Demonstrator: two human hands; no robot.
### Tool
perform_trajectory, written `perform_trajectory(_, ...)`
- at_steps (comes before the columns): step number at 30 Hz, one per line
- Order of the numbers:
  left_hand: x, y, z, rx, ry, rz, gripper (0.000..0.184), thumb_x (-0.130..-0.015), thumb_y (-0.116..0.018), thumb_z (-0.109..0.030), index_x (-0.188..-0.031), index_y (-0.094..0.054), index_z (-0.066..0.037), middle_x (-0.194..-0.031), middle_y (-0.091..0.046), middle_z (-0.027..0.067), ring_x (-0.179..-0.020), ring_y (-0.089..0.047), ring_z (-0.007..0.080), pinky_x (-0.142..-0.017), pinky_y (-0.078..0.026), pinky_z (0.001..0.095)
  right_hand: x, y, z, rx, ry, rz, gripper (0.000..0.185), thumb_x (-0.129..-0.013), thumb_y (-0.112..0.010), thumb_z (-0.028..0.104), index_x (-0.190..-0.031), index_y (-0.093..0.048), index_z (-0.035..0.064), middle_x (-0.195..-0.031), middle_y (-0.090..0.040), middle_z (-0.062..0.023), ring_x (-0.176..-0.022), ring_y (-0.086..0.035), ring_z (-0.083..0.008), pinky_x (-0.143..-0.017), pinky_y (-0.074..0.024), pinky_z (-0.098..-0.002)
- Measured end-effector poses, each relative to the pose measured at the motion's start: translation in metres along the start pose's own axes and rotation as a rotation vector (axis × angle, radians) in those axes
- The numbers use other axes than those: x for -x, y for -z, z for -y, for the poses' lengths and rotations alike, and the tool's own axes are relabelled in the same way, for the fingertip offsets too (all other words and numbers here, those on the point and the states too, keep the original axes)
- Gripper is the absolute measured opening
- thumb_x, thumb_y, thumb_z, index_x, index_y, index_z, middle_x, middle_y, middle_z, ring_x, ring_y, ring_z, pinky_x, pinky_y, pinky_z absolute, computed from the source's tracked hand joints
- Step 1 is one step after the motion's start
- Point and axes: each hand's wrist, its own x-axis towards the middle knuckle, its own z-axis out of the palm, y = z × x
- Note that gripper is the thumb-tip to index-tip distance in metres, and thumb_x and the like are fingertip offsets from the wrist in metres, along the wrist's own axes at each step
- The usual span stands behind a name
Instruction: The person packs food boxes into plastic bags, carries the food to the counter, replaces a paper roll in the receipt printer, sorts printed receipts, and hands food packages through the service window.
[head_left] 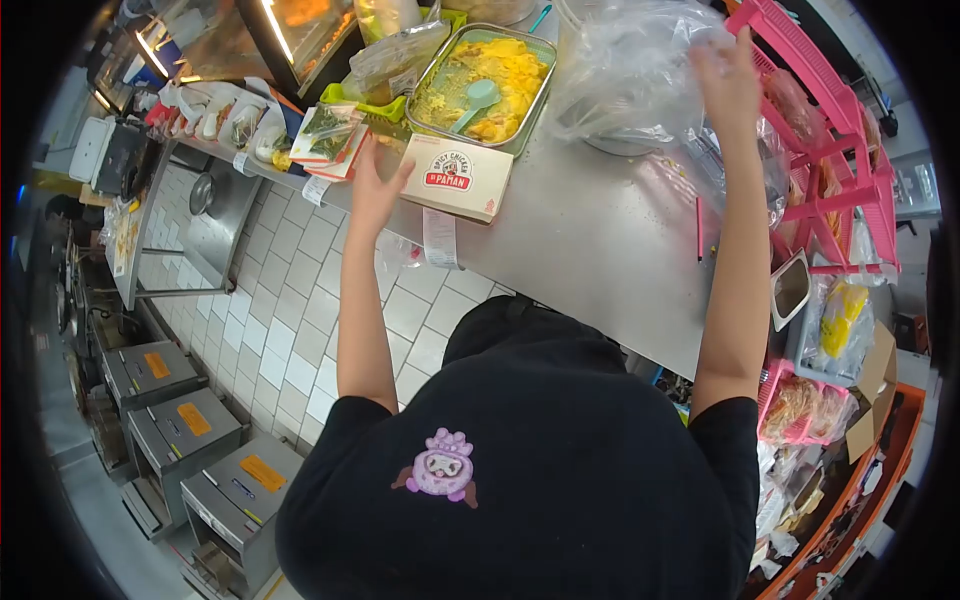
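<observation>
My left hand [379, 185] is open, its fingers apart, between an open box with green leaves [327, 140] and a closed cardboard box with a red chicken logo [458, 178]. My right hand [727, 80] reaches to the upper right, at the edge of a heap of clear plastic bags [630, 70] beside the pink rack; its fingers are blurred, and whether they grip the plastic is unclear. Behind the closed box sits a metal tray of yellow food [500, 85], with a pale green scoop [482, 95] lying in it.
The steel counter [600, 240] runs in front of me, with a pink pen [699, 230] on it. A pink rack [840, 190] and a small metal container [790, 290] stand at the right. Wrapped items line the counter's left part, beside a lit display case.
</observation>
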Motion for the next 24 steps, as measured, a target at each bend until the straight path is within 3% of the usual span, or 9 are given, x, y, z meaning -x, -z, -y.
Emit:
perform_trajectory(3, 0.023, -0.004, 0.015, 0.124, 0.310, 0.274, 0.071, -0.079, -0.072, -0.031, -0.131, -0.039, 0.003, -0.116, -0.056, 0.0189, -0.104, -0.057, 0.0251, -0.089, -0.046, 0.0350, 0.024, -0.015, 0.002, 0.030, 0.082, -0.108, 0.053, -0.082, -0.064, 0.017, -0.130, -0.047, 0.0011, -0.131, -0.046, -0.0211, -0.123, -0.041, -0.0352, -0.102, -0.0322, -0.0402)
perform_trajectory(7, 0.051, -0.023, -0.008, 0.213, 0.294, 0.169, 0.077, -0.074, -0.076, -0.031, -0.130, -0.037, 0.005, -0.111, -0.057, 0.0204, -0.095, -0.059, 0.0228, -0.078, -0.050, 0.0327, 0.105, 0.005, 0.050, 0.081, 0.314, -0.112, 0.046, -0.081, -0.062, 0.012, -0.126, -0.053, 0.0076, -0.133, -0.044, -0.0198, -0.122, -0.042, -0.0336, -0.099, -0.0321, -0.0487)
perform_trajectory(9, 0.062, -0.041, -0.014, 0.177, 0.288, 0.221, 0.082, -0.072, -0.078, -0.032, -0.131, -0.036, 0.006, -0.109, -0.057, 0.0204, -0.094, -0.059, 0.0230, -0.077, -0.050, 0.0328, 0.174, 0.004, 0.054, -0.151, 0.398, 0.006, 0.026, -0.069, -0.066, 0.006, -0.096, -0.064, 0.0066, -0.103, -0.062, -0.0122, -0.095, -0.058, -0.0304, -0.084, -0.0436, -0.0428)
perform_trajectory(11, 0.075, -0.064, -0.027, 0.157, 0.278, 0.301, 0.095, -0.066, -0.081, -0.035, -0.134, -0.031, 0.007, -0.106, -0.056, 0.0223, -0.089, -0.060, 0.0257, -0.076, -0.050, 0.0344, 0.226, 0.016, 0.052, -0.303, 0.459, 0.430, 0.021, -0.067, -0.064, 0.003, -0.088, -0.064, 0.0062, -0.087, -0.061, -0.0083, -0.078, -0.060, -0.0244, -0.068, -0.0485, -0.0345)
perform_trajectory(13, 0.092, -0.097, -0.042, 0.168, 0.214, 0.327, 0.098, -0.065, -0.081, -0.037, -0.135, -0.029, 0.007, -0.111, -0.052, 0.0251, -0.091, -0.059, 0.0297, -0.078, -0.050, 0.0365, 0.276, 0.023, 0.040, -0.340, 0.343, 0.852, 0.023, -0.068, -0.064, 0.005, -0.092, -0.063, 0.0056, -0.091, -0.060, -0.0061, -0.085, -0.060, -0.0221, -0.066, -0.0488, -0.0316)
perform_trajectory(18, 0.108, -0.135, -0.122, -0.127, 0.198, 0.454, 0.102, -0.063, -0.080, -0.040, -0.141, -0.026, -0.003, -0.132, -0.034, 0.0292, -0.115, -0.046, 0.0422, -0.095, -0.040, 0.0475, 0.305, 0.015, 0.039, -0.280, 0.410, 0.959, 0.029, -0.076, -0.060, 0.015, -0.104, -0.060, 0.0061, -0.104, -0.058, -0.0035, -0.105, -0.053, -0.0197, -0.083, -0.0449, -0.0356)
perform_trajectory(20, 0.101, -0.150, -0.136, -0.412, -0.545, 0.425, 0.097, -0.062, -0.080, -0.040, -0.142, -0.030, -0.014, -0.143, -0.021, 0.0265, -0.131, -0.025, 0.0432, -0.108, -0.020, 0.0542, 0.307, 0.021, 0.035, -0.191, 0.429, 0.982, 0.031, -0.079, -0.058, 0.018, -0.108, -0.060, 0.0064, -0.110, -0.057, -0.0033, -0.111, -0.050, -0.0194, -0.091, -0.0419, -0.0374)
perform_trajectory(21, 0.096, -0.157, -0.143, -0.365, -0.639, 0.555, 0.094, -0.060, -0.079, -0.040, -0.140, -0.034, -0.024, -0.146, -0.021, 0.0210, -0.136, -0.016, 0.0415, -0.109, -0.008, 0.0584, 0.310, 0.027, 0.032, -0.169, 0.414, 1.022, 0.032, -0.081, -0.056, 0.019, -0.110, -0.059, 0.0057, -0.114, -0.056, -0.0039, -0.114, -0.049, -0.0203, -0.096, -0.0379, -0.0387)
perform_trajectory(24, 0.088, -0.186, -0.142, -0.574, -0.716, 0.711, 0.093, -0.059, -0.079, -0.041, -0.139, -0.036, -0.026, -0.145, -0.022, 0.0209, -0.135, -0.018, 0.0414, -0.109, -0.009, 0.0595, 0.309, 0.041, 0.034, -0.137, 0.398, 1.010, 0.034, -0.083, -0.053, 0.020, -0.113, -0.058, 0.0042, -0.122, -0.053, -0.0055, -0.118, -0.046, -0.0224, -0.102, -0.0335, -0.0405)
